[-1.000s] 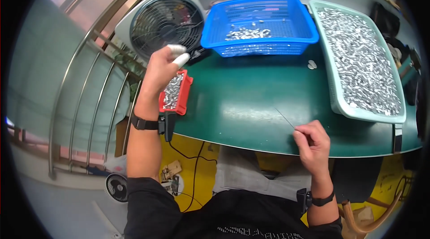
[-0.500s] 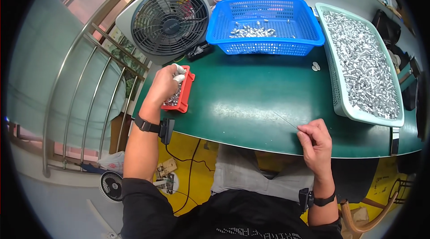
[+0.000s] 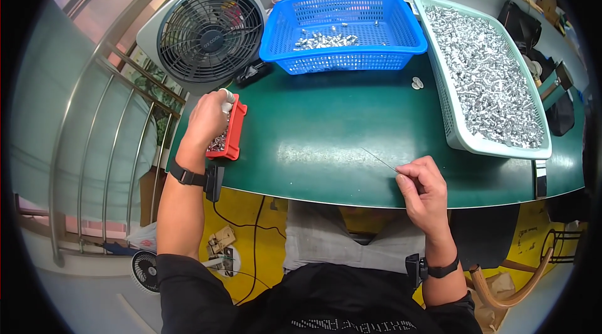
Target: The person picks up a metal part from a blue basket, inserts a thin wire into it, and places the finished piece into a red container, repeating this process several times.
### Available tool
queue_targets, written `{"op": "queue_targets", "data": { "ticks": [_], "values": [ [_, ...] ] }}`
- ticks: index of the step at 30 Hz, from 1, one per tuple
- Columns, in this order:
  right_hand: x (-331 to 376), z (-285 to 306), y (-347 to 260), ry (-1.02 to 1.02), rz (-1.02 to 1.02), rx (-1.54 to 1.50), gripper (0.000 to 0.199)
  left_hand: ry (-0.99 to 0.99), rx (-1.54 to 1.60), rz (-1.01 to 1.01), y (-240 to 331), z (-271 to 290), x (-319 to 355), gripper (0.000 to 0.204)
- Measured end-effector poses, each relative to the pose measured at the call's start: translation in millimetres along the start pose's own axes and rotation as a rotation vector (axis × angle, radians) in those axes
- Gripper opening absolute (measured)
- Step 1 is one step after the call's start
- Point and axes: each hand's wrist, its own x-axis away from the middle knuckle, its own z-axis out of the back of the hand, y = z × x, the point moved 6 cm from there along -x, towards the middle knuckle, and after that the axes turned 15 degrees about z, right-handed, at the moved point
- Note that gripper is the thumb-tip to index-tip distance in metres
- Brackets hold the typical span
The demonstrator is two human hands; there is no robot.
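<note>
**Red tray of small metal parts, hand dipped in, thin wire in the other**

Red tray [image 3: 233, 133] sat at the left edge of the green table [image 3: 326, 140], a narrow little thing with tiny silvery parts in it. The left hand [image 3: 207, 122] was down on top of it, fingers curled together into the tray with white caps on the fingertips. Couldn't tell whether anything was actually pinched in there, the hand covered most of it.

The right hand [image 3: 425, 187] was at the near edge of the table, well apart from the tray, thumb and fingers pressed together on a thin wire [image 3: 379, 160] that stuck out up and to the left over the tabletop.

At the far side was a blue basket [image 3: 342, 61] with a small heap of silver pieces inside. Right of that, a long pale green tray [image 3: 461, 136] was pretty much full of the same kind of shiny metal bits. A grey fan [image 3: 210, 33] sat at the far left corner, just beyond the red tray. Two small pale pieces [image 3: 417, 83] lay on the table between the basket and the pale green tray. Both wrists had black bands on them.
</note>
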Motion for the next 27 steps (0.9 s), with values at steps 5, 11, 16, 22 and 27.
{"op": "queue_targets", "data": {
  "ticks": [5,11,16,22,27],
  "values": [
    [-1.7,1.7,3.4,0.006,-0.014,-0.029,0.011,0.143,0.026,0.046,-10.6,-1.3,-1.3,0.014],
    [-1.5,8.3,22.1,0.084,-0.061,-0.069,0.009,0.025,0.786,0.063,22.8,-25.1,36.0,0.013],
    [-7.1,-8.2,35.4,0.006,-0.095,-0.07,0.006,0.147,0.512,-0.298,106.2,-92.5,89.0,0.012],
    [-4.3,1.5,36.9,-0.002,-0.036,-0.029,0.005,0.056,0.359,-0.381,127.3,-89.1,94.9,0.015],
    [-0.9,11.1,37.1,0.029,-0.022,-0.012,0.007,-0.087,0.401,-0.145,136.3,-96.6,95.5,0.02]
  ]
}}
